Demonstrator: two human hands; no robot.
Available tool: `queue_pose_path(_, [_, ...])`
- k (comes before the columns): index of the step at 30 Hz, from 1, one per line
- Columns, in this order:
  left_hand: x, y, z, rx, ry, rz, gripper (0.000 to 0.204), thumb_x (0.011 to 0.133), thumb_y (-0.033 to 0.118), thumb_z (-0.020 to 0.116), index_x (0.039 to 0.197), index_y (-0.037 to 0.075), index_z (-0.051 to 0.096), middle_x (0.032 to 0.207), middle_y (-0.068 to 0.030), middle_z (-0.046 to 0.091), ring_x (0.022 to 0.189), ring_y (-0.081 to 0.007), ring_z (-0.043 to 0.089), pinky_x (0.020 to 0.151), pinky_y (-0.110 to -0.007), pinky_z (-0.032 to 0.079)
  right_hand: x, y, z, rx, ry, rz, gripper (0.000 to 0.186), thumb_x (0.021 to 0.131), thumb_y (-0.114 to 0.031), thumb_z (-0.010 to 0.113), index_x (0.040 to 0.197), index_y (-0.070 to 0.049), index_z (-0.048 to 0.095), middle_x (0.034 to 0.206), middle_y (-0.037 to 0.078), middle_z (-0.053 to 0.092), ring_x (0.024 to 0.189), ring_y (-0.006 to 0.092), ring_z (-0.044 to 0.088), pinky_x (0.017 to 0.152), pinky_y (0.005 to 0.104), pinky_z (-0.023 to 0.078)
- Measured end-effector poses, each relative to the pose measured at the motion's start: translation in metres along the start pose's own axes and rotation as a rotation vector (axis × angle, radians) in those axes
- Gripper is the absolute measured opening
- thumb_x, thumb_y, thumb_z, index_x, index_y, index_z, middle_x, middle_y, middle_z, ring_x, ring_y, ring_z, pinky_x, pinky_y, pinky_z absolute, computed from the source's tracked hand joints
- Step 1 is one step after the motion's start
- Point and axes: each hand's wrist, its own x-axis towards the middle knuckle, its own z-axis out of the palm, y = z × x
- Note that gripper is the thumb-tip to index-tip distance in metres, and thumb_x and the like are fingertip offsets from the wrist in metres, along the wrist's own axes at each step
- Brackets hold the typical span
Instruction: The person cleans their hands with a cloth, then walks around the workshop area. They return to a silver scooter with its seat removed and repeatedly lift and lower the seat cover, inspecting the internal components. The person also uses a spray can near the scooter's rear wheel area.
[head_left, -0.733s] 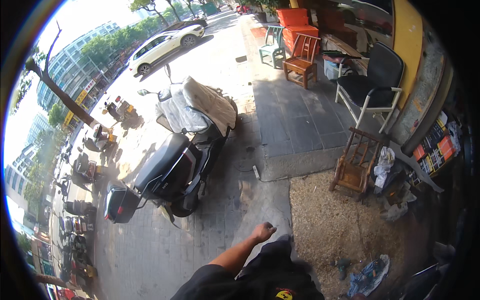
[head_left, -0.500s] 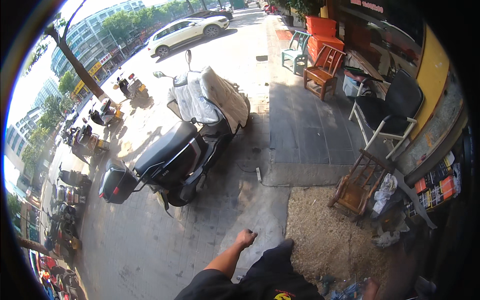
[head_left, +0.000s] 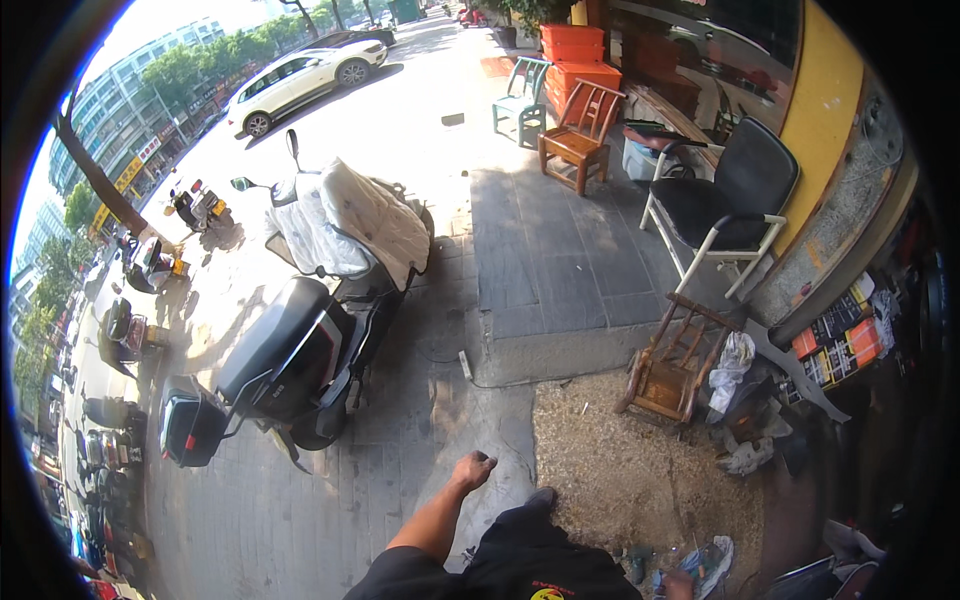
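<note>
My left hand (head_left: pixel 474 470) hangs over the grey paving, its fingers curled in and nothing visible in them. Just right of it is my dark shoe (head_left: pixel 541 499). The parked scooter (head_left: pixel 290 350), with a black seat, a rear box and a pale cover over its front, stands ahead and to the left, apart from the hand. At the lower edge, part of my right hand (head_left: pixel 678 585) shows; its fingers are hidden. Near it on the ground lie a crumpled clear plastic bag (head_left: pixel 712 565) and small blue items.
A raised tiled step (head_left: pixel 560 355) lies ahead. On the right are a tilted wooden chair (head_left: pixel 672 375), a black armchair (head_left: pixel 715 205) and cluttered boxes (head_left: pixel 840 345). Farther off stand a brown wooden chair (head_left: pixel 577 145), orange crates (head_left: pixel 580 75) and a white car (head_left: pixel 300 88).
The view has turned to the right, so the scooter, step and chairs sit farther left. My left hand stays curled over the paving. More of the plastic bag shows.
</note>
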Motion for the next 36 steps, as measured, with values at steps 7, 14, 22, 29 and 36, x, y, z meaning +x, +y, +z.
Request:
queue_pose_path(7, [0.006, 0.066, 0.004, -0.056, -0.060, -0.008, 0.035, 0.088, 0.030, 0.058, 0.100, -0.001, 0.065, 0.086, -0.0076, 0.066, 0.070, -0.0170, 0.064, 0.059, -0.030, 0.052, 0.002, 0.044, -0.014, 0.062, 0.169, -0.007, 0.011, 0.085, -0.012, 0.063, 0.090, -0.002, 0.061, 0.070, 0.008, 0.058, 0.054, 0.0220, 0.060, 0.042, 0.0363, 0.049])
queue_pose_path(14, [-0.034, 0.098, 0.073, -0.003, -0.265, 0.015, 0.039, 0.088, 0.039, 0.060, 0.087, 0.000, 0.065, 0.078, -0.0073, 0.066, 0.065, -0.0159, 0.063, 0.054, -0.030, 0.050, 0.034, 0.118, -0.059, 0.119, 0.201, -0.015, 0.015, 0.086, -0.014, 0.064, 0.096, -0.003, 0.061, 0.074, 0.010, 0.060, 0.058, 0.0232, 0.063, 0.045, 0.0382, 0.051])
queue_pose_path(22, [-0.040, 0.136, 0.102, 0.163, -0.313, 0.079, 0.040, 0.089, 0.034, 0.060, 0.111, 0.000, 0.063, 0.091, -0.0086, 0.066, 0.073, -0.0183, 0.064, 0.060, -0.031, 0.052, 0.027, 0.148, -0.094, 0.341, 0.120, 0.126, 0.027, 0.089, -0.011, 0.067, 0.111, 0.004, 0.063, 0.090, 0.020, 0.066, 0.067, 0.0273, 0.067, 0.052, 0.0407, 0.055])
queue_pose_path(29, [-0.041, 0.143, 0.126, 0.191, -0.328, 0.118, 0.039, 0.090, 0.039, 0.059, 0.092, 0.000, 0.066, 0.079, -0.0096, 0.067, 0.066, -0.0192, 0.064, 0.055, -0.033, 0.053, 0.029, 0.148, -0.104, 0.237, 0.166, 0.186, 0.029, 0.090, -0.011, 0.065, 0.115, 0.005, 0.061, 0.091, 0.019, 0.066, 0.070, 0.0277, 0.067, 0.055, 0.0419, 0.057])
queue_pose_path(36, [-0.011, 0.166, 0.152, 0.249, -0.367, 0.085, 0.039, 0.089, 0.039, 0.059, 0.091, 0.000, 0.067, 0.079, -0.0094, 0.067, 0.068, -0.0195, 0.065, 0.058, -0.033, 0.054, 0.025, 0.111, -0.114, 0.255, 0.193, 0.378, 0.029, 0.090, -0.010, 0.064, 0.116, 0.002, 0.058, 0.099, 0.017, 0.064, 0.080, 0.0291, 0.066, 0.066, 0.0424, 0.058])
